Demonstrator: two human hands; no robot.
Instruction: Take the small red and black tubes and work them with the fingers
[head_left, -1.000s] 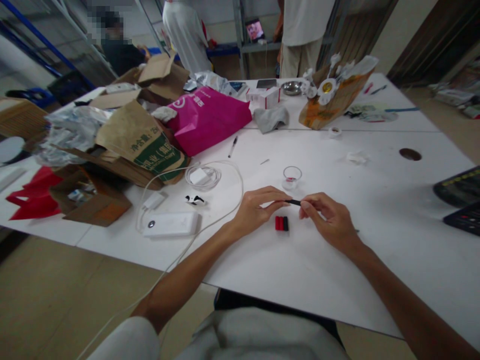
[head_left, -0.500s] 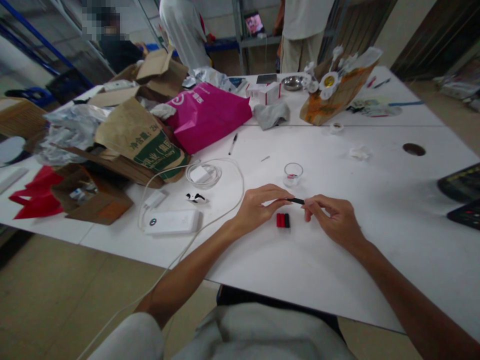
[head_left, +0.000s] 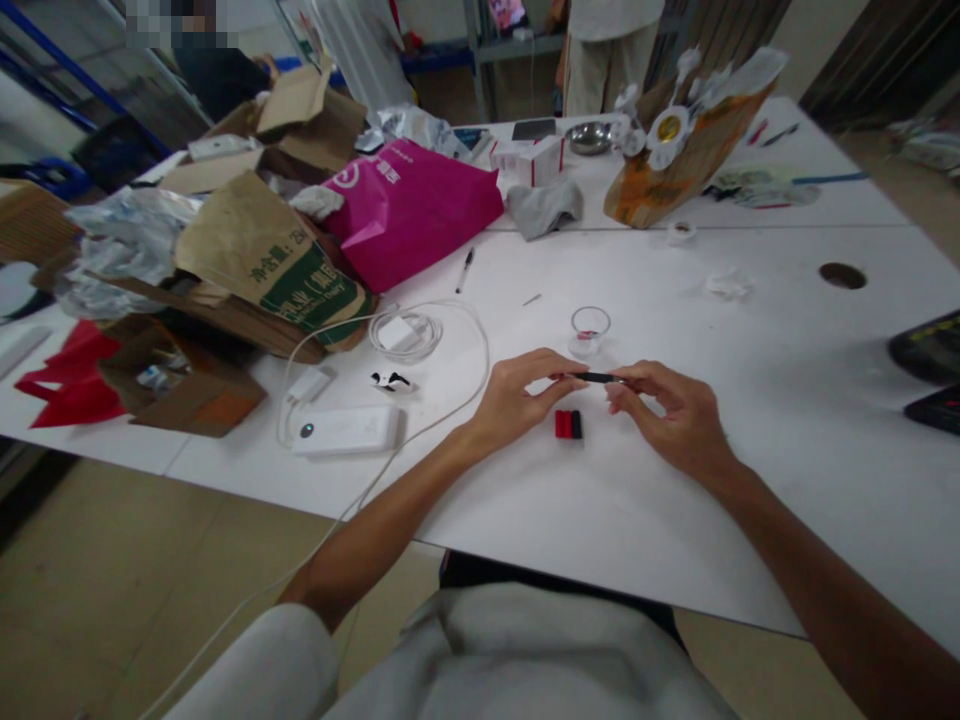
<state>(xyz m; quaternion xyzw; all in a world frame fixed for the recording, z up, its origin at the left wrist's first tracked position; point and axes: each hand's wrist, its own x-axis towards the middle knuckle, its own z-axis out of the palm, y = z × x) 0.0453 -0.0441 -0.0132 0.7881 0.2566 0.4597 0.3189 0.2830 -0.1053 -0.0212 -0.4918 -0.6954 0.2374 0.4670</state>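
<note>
Between my two hands, just above the table (head_left: 525, 500), is a thin black stick-like piece (head_left: 598, 378); its exact kind does not show. My left hand (head_left: 521, 395) pinches its left end between thumb and fingers. At the other end, my right hand (head_left: 667, 405) grips it with thumb and fingertips. Below the piece, short red tubes (head_left: 563, 424) and a black one (head_left: 576, 424) lie side by side on the white surface. Beyond my fingers stands a small clear cup (head_left: 585, 343) with something red inside.
To the left lie a white power bank (head_left: 349, 430), a coiled white cable (head_left: 427, 345) and a pen (head_left: 465, 270). Farther back are a magenta bag (head_left: 427, 210), a brown paper bag (head_left: 277, 260) and a grey cloth (head_left: 544, 207). People stand behind the table.
The view has tilted slightly downward, so the table's far side sits higher. The black piece has turned nearly level, and my right fingers have shifted around its end.
</note>
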